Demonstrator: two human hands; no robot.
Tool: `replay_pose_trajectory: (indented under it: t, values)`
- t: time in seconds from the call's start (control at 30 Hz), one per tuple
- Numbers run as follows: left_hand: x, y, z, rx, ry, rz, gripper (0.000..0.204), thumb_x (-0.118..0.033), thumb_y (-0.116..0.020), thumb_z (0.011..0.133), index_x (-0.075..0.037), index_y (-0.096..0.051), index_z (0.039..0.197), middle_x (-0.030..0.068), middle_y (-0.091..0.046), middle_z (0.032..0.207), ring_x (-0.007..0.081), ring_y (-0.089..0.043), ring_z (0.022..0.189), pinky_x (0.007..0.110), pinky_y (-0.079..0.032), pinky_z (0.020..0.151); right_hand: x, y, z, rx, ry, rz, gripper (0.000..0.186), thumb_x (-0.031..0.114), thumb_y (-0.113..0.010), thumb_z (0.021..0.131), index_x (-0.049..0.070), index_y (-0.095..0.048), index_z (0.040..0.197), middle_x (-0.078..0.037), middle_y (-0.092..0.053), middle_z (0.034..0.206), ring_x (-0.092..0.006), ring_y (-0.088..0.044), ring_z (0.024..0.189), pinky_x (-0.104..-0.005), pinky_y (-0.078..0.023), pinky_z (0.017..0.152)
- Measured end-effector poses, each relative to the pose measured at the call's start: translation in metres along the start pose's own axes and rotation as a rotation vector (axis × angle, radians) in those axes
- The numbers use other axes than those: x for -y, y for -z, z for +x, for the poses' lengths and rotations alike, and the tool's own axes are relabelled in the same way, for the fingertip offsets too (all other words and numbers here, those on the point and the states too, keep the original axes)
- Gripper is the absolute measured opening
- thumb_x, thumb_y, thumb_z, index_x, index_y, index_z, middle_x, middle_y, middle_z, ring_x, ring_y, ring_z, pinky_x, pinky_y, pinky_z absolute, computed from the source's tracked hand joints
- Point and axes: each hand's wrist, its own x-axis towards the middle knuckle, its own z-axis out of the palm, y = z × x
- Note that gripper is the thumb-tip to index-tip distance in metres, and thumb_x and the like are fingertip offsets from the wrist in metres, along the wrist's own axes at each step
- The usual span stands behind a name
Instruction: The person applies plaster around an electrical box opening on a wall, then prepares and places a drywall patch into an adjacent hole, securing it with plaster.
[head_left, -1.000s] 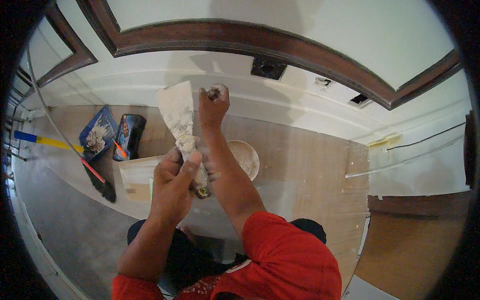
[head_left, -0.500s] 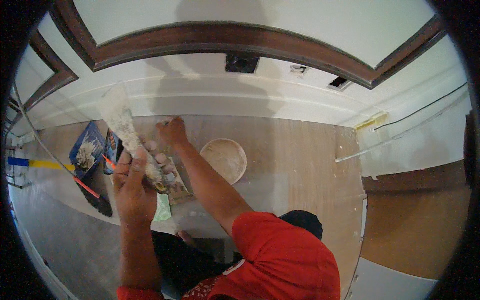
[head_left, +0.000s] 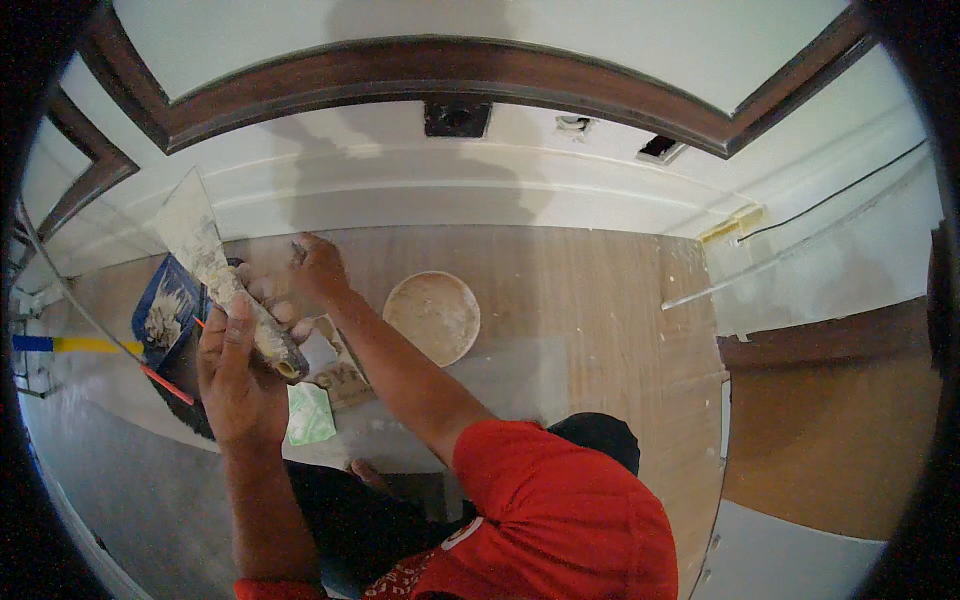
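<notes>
We see the person's left hand [head_left: 243, 388] at the left of the frame, its fingers and thumb closed around the handle of a scraper [head_left: 215, 262]. The scraper is held tilted, its broad blade, coated with whitish material, pointing to the upper left, while the butt of its handle points to the lower right. The right hand [head_left: 322, 270], left of the frame's centre, has its fingers curled in (we cannot tell whether anything is pinched in them). Its forearm slants across the picture from the red shirt [head_left: 570, 510] at the bottom.

Just right of that forearm, we find a round bucket [head_left: 477, 318] with pale beige contents, standing on the wood-look floor [head_left: 620, 330]. Between the two forearms lie a brown printed sheet [head_left: 345, 380] and a pale green packet [head_left: 310, 413]. Farther left, we make out a blue dustpan [head_left: 176, 274] holding whitish scraps, a yellow-and-blue handle [head_left: 85, 345], and a red strip [head_left: 167, 384] above dark bristles.

Across the top, a brown moulding [head_left: 400, 72] runs along the white wall [head_left: 400, 205], and below it sits a black square opening [head_left: 457, 119]. A brown wooden panel [head_left: 820, 420] stands at the right.
</notes>
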Motion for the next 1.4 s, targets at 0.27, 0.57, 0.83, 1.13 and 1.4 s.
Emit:
replay_pose_trajectory:
  t: [0.27, 0.57, 0.83, 1.13, 1.4]
  values:
    - [0.005, 0.001, 0.005, -0.001, 0.009, -0.037, 0.035, -0.020, -0.057, 0.099, 0.000, -0.051, 0.128, 0.0076, -0.062, 0.108, 0.0179, -0.063, 0.092, 0.038, -0.056, 0.078, -0.022, 0.027, 0.021, -0.336, -0.011, -0.014, 0.028, 0.020, -0.069, 0.084, -0.001, -0.066, 0.102, -0.019, -0.067, 0.084, -0.0312, -0.064, 0.074, -0.0415, -0.050, 0.066]
    - [0.010, -0.016, 0.012, 0.054, 0.027, -0.044, 0.034, -0.020, -0.057, 0.099, -0.005, -0.051, 0.128, 0.0049, -0.061, 0.110, 0.0162, -0.060, 0.092, 0.037, -0.053, 0.082, -0.037, 0.242, 0.093, -1.312, -0.168, 0.226, 0.030, 0.021, -0.061, 0.096, -0.009, -0.065, 0.099, -0.017, -0.069, 0.091, -0.0223, -0.063, 0.080, -0.0374, -0.051, 0.071]
    - [0.031, -0.032, 0.015, 0.105, 0.078, -0.055, 0.037, -0.020, -0.058, 0.098, -0.003, -0.050, 0.129, 0.0059, -0.059, 0.102, 0.0188, -0.061, 0.091, 0.038, -0.054, 0.081, -0.032, 0.324, 0.116, -1.402, 0.095, 0.053, 0.036, 0.016, -0.063, 0.093, -0.010, -0.062, 0.117, -0.027, -0.063, 0.113, -0.0365, -0.064, 0.099, -0.0414, -0.052, 0.086]
    - [0.040, -0.050, 0.012, 0.040, 0.084, 0.012, 0.033, -0.020, -0.059, 0.098, -0.004, -0.053, 0.126, 0.0074, -0.062, 0.104, 0.0213, -0.063, 0.091, 0.039, -0.054, 0.079, -0.050, 0.343, 0.127, -1.431, -0.041, 0.020, 0.025, 0.010, -0.069, 0.088, -0.010, -0.069, 0.102, -0.021, -0.070, 0.094, -0.0291, -0.067, 0.087, -0.0360, -0.053, 0.080]
    - [0.040, -0.046, 0.012, 0.084, 0.081, -0.031, 0.029, -0.018, -0.058, 0.098, -0.004, -0.055, 0.123, 0.0070, -0.062, 0.105, 0.0206, -0.063, 0.089, 0.040, -0.055, 0.079, -0.030, 0.341, 0.124, -1.424, -0.043, 0.080, 0.020, 0.009, -0.068, 0.086, -0.010, -0.070, 0.091, -0.020, -0.072, 0.085, -0.0237, -0.068, 0.076, -0.0338, -0.052, 0.070]
